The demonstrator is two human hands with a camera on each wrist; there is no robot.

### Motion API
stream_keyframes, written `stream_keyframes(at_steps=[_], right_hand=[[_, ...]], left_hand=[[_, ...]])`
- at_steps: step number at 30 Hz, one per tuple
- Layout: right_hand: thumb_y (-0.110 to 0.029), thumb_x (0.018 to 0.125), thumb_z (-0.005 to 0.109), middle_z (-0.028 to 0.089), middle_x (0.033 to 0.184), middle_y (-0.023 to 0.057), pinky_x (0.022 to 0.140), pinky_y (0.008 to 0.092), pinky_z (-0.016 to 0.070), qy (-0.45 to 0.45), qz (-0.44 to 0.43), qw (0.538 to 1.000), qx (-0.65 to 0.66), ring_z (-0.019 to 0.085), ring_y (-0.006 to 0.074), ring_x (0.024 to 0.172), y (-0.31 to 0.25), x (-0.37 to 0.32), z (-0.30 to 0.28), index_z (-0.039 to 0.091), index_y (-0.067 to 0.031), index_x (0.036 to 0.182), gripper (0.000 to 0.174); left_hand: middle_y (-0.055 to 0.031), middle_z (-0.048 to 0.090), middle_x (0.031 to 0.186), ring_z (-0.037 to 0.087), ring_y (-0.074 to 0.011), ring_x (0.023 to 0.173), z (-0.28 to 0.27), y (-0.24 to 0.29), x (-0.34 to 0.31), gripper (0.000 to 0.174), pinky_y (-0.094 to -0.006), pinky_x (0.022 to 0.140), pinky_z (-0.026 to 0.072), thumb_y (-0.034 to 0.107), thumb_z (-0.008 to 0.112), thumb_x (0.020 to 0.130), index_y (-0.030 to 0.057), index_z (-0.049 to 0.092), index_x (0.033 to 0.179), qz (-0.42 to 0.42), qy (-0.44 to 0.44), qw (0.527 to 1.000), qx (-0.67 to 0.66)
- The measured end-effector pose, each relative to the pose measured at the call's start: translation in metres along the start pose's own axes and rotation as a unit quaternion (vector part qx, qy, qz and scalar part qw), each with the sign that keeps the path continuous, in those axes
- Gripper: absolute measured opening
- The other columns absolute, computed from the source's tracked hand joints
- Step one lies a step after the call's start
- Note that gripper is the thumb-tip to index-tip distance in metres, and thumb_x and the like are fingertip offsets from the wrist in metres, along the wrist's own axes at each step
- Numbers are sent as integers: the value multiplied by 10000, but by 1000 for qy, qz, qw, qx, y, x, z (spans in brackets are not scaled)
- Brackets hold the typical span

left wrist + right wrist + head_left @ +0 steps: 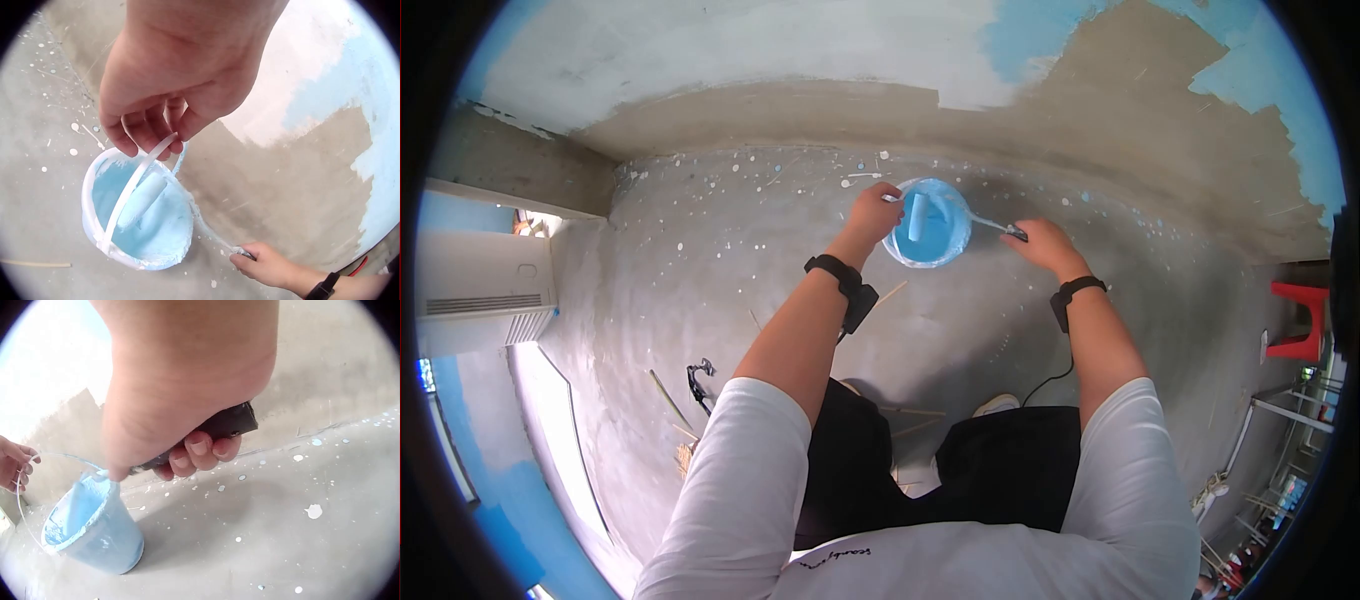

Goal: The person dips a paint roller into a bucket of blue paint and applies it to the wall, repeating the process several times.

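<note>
A white bucket with light blue paint inside stands on the floor. My left hand pinches the bucket's raised white handle between thumb and fingers, above the rim. My right hand grips the dark grip of a paint roller, to the right of the bucket. From that hand the roller's paint-smeared rod runs across the bucket's rim. The blue-coated roller sleeve lies tilted inside the bucket.
Paint spots dot the concrete floor. Ahead rises a wall, partly painted white and blue, bare along its lower band. Thin sticks lie near my feet. A red stool stands far right, and a white appliance at the left.
</note>
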State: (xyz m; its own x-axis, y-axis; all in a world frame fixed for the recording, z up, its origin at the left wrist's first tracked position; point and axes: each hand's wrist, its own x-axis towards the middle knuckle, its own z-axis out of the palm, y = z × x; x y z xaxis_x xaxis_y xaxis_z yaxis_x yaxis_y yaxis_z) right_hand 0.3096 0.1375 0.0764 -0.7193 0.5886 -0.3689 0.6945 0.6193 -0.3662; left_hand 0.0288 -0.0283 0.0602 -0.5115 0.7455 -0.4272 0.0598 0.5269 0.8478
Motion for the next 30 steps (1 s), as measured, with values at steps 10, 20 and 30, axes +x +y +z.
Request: stream_keyframes(at_steps=[10,20,30], right_hand=[[-479,858,659,685,864,168,756,469,505,-28,45,999,-4,633,393,852,-5,-4,-6,670,-61,884,419],[-490,855,659,692,885,166,780,464,513,-21,26,998,-47,644,381,878,-8,-5,-11,683,-65,899,428],[-491,846,667,695,885,161,777,460,517,-18,16,998,-53,647,375,868,-1,-5,-9,696,-76,900,420]], left_hand=[[-82,683,774,635,-133,645,4,-1,6,179,-266,560,484,124,650,884,27,630,1033,0,-7,1000,-7],[-81,679,785,630,-133,651,4,0,6,187,-267,562,480,110,644,882,24,624,1046,-9,-8,1000,7],[-78,679,785,634,-136,656,2,0,7,188,-269,567,475,103,641,878,22,620,1046,-1,-16,1000,-1]])
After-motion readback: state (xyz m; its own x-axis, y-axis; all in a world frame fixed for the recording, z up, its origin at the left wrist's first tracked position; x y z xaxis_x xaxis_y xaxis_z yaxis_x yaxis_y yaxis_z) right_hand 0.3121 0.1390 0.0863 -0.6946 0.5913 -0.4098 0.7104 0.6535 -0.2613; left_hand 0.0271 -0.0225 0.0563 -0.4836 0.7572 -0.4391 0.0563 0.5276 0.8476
